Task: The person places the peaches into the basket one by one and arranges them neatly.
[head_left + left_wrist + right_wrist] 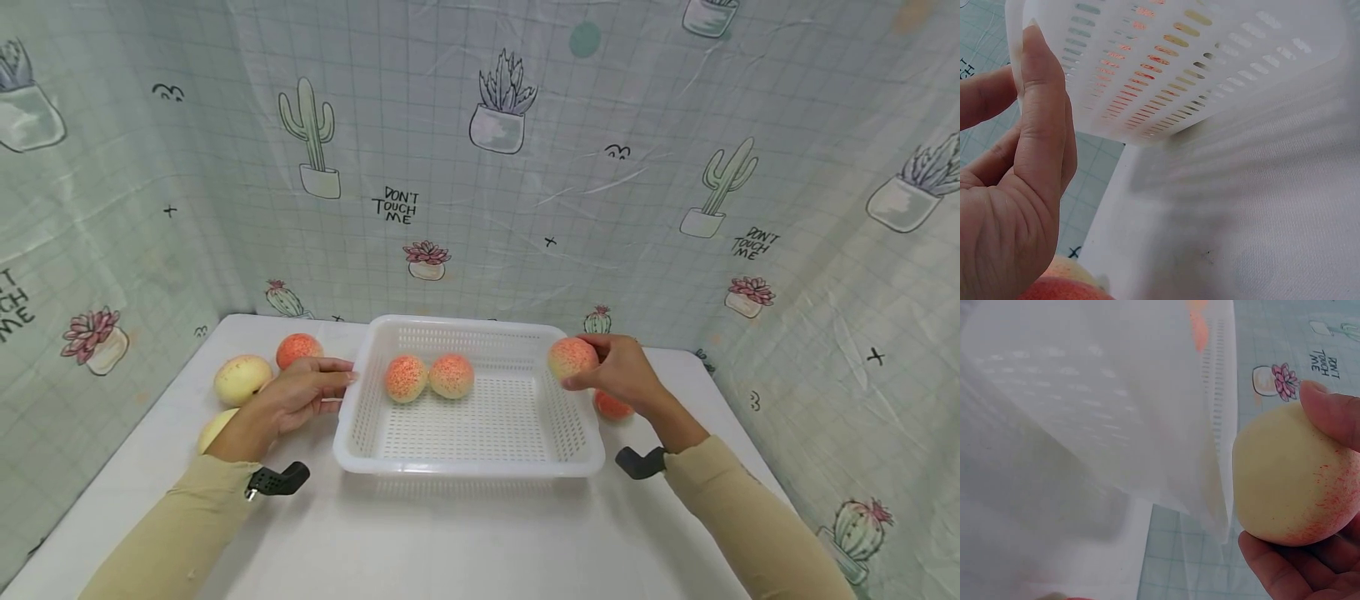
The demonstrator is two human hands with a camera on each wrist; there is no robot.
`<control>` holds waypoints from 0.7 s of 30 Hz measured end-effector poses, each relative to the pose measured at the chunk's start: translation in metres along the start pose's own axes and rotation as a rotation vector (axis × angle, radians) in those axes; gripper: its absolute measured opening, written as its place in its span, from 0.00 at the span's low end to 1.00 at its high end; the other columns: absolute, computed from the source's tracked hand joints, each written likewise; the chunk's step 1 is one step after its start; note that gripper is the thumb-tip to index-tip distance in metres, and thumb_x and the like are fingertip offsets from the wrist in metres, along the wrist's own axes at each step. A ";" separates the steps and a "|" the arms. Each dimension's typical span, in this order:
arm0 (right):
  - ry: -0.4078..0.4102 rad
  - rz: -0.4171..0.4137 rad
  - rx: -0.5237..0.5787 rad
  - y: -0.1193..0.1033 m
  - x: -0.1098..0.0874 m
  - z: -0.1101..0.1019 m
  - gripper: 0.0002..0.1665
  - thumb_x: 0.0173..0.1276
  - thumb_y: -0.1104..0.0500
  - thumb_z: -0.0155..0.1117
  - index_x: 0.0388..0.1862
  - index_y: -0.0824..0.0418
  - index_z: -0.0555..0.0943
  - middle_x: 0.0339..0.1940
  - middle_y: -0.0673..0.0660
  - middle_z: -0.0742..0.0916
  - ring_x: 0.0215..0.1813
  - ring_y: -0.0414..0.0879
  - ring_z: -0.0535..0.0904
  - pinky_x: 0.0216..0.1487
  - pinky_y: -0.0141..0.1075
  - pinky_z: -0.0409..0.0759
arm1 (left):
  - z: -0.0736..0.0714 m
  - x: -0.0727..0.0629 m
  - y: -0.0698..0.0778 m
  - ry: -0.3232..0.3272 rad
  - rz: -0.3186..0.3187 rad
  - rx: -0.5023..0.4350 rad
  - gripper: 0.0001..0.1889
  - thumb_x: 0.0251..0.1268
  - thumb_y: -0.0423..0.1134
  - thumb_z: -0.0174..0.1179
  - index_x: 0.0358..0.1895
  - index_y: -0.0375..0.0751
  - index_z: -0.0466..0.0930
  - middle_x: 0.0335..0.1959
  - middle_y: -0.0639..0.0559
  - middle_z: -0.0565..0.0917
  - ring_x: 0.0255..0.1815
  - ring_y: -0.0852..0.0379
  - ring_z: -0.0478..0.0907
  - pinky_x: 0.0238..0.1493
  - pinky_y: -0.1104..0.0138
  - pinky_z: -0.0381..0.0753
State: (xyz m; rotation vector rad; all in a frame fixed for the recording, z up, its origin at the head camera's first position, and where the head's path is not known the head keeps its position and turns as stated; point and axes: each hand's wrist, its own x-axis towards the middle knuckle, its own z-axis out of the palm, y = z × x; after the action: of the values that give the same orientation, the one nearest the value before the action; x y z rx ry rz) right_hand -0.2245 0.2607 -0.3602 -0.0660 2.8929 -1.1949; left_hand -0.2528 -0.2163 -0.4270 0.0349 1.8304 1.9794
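A white perforated plastic basket (472,462) stands in the middle of the table. Two red-speckled peaches (406,379) lie side by side in its left part. My left hand (300,396) pinches the basket's left rim, with fingers on both sides of it in the left wrist view. Over the right rim, my right hand (618,367) grips another peach (1294,475) between thumb and fingers. That peach is pale yellow on one side and speckled red on the other. Below this hand, a red peach (613,406) rests on the table, partly hidden.
Left of the basket, a red peach (298,350) and pale yellow peaches (243,380) lie on the white table (480,542), partly behind my left arm. A cactus-print curtain (480,208) encloses the table's back and sides.
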 end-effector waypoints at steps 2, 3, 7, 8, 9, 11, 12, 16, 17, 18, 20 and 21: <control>-0.006 -0.006 0.008 -0.002 0.001 0.001 0.52 0.52 0.54 0.86 0.75 0.64 0.74 0.66 0.65 0.85 0.59 0.56 0.86 0.60 0.47 0.88 | 0.000 0.000 0.000 -0.003 0.002 -0.003 0.23 0.74 0.34 0.64 0.67 0.29 0.72 0.44 0.54 0.88 0.44 0.57 0.89 0.49 0.62 0.92; -0.009 -0.009 0.009 -0.003 0.001 0.001 0.52 0.52 0.54 0.86 0.74 0.64 0.74 0.65 0.65 0.85 0.58 0.55 0.86 0.60 0.46 0.88 | 0.000 0.000 0.000 0.001 0.000 -0.005 0.23 0.74 0.34 0.64 0.67 0.30 0.73 0.44 0.54 0.88 0.44 0.56 0.89 0.48 0.62 0.92; -0.023 -0.008 0.027 -0.007 0.004 0.003 0.52 0.51 0.55 0.86 0.74 0.64 0.74 0.64 0.64 0.86 0.57 0.54 0.86 0.59 0.45 0.88 | 0.002 -0.001 0.001 -0.006 0.002 0.000 0.22 0.74 0.34 0.64 0.66 0.30 0.73 0.44 0.54 0.88 0.44 0.57 0.89 0.49 0.62 0.92; -0.025 -0.007 0.029 -0.007 0.005 0.003 0.53 0.50 0.54 0.87 0.74 0.64 0.74 0.64 0.64 0.86 0.57 0.54 0.86 0.59 0.45 0.88 | 0.002 -0.001 0.001 -0.007 0.003 0.001 0.22 0.74 0.34 0.64 0.66 0.30 0.73 0.44 0.54 0.88 0.44 0.57 0.89 0.49 0.62 0.92; -0.027 -0.005 0.030 -0.007 0.006 0.004 0.53 0.50 0.54 0.87 0.74 0.64 0.74 0.64 0.64 0.86 0.57 0.54 0.86 0.59 0.45 0.88 | 0.002 -0.001 0.001 -0.009 0.003 0.000 0.22 0.74 0.34 0.64 0.66 0.30 0.73 0.44 0.54 0.88 0.44 0.57 0.89 0.49 0.62 0.92; -0.030 -0.004 0.035 -0.008 0.008 0.005 0.53 0.50 0.54 0.87 0.74 0.64 0.74 0.64 0.63 0.86 0.57 0.54 0.86 0.59 0.45 0.87 | 0.002 -0.001 0.001 -0.013 0.007 0.001 0.23 0.74 0.34 0.64 0.66 0.29 0.72 0.44 0.54 0.88 0.44 0.57 0.89 0.49 0.62 0.92; -0.032 -0.003 0.037 -0.009 0.008 0.005 0.53 0.50 0.54 0.87 0.74 0.63 0.74 0.64 0.63 0.86 0.57 0.54 0.86 0.59 0.45 0.87 | 0.002 -0.001 0.001 -0.012 0.007 0.001 0.23 0.74 0.34 0.64 0.67 0.29 0.72 0.44 0.54 0.88 0.44 0.57 0.89 0.49 0.62 0.92; -0.030 -0.011 0.032 -0.013 0.009 0.007 0.52 0.49 0.54 0.87 0.74 0.62 0.75 0.64 0.62 0.87 0.57 0.54 0.86 0.60 0.46 0.87 | 0.002 -0.001 0.001 -0.014 0.009 -0.006 0.22 0.74 0.34 0.64 0.66 0.29 0.73 0.44 0.54 0.88 0.44 0.57 0.89 0.49 0.62 0.92; -0.030 -0.014 0.032 -0.014 0.010 0.008 0.52 0.49 0.54 0.87 0.73 0.62 0.75 0.64 0.62 0.87 0.57 0.54 0.86 0.60 0.46 0.87 | 0.001 -0.001 0.001 -0.014 0.010 -0.007 0.22 0.74 0.34 0.64 0.65 0.30 0.73 0.44 0.54 0.88 0.44 0.57 0.89 0.49 0.62 0.92; -0.029 -0.019 0.030 -0.015 0.010 0.008 0.52 0.49 0.54 0.87 0.73 0.62 0.75 0.64 0.62 0.87 0.57 0.54 0.86 0.60 0.46 0.87 | 0.001 -0.001 0.000 -0.016 0.011 -0.008 0.21 0.74 0.34 0.64 0.65 0.30 0.73 0.44 0.54 0.88 0.44 0.57 0.89 0.49 0.62 0.92; -0.029 -0.030 0.027 -0.016 0.010 0.009 0.52 0.49 0.54 0.87 0.73 0.62 0.76 0.63 0.61 0.87 0.57 0.54 0.87 0.60 0.47 0.87 | 0.001 -0.001 0.000 -0.018 0.011 -0.006 0.21 0.74 0.33 0.64 0.65 0.30 0.73 0.44 0.54 0.88 0.44 0.57 0.89 0.49 0.62 0.92; -0.030 -0.032 0.028 -0.017 0.011 0.009 0.51 0.49 0.54 0.87 0.73 0.61 0.76 0.63 0.61 0.87 0.57 0.54 0.87 0.60 0.46 0.87 | 0.001 -0.001 0.000 -0.017 0.011 -0.003 0.22 0.74 0.34 0.64 0.66 0.29 0.72 0.44 0.54 0.88 0.44 0.57 0.89 0.49 0.62 0.92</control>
State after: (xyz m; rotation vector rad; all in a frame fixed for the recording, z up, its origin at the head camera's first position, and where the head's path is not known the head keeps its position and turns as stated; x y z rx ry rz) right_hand -0.2343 0.2419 -0.3545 -0.1293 2.8590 -1.2276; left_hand -0.2521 -0.2154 -0.4263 0.0607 1.8207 1.9835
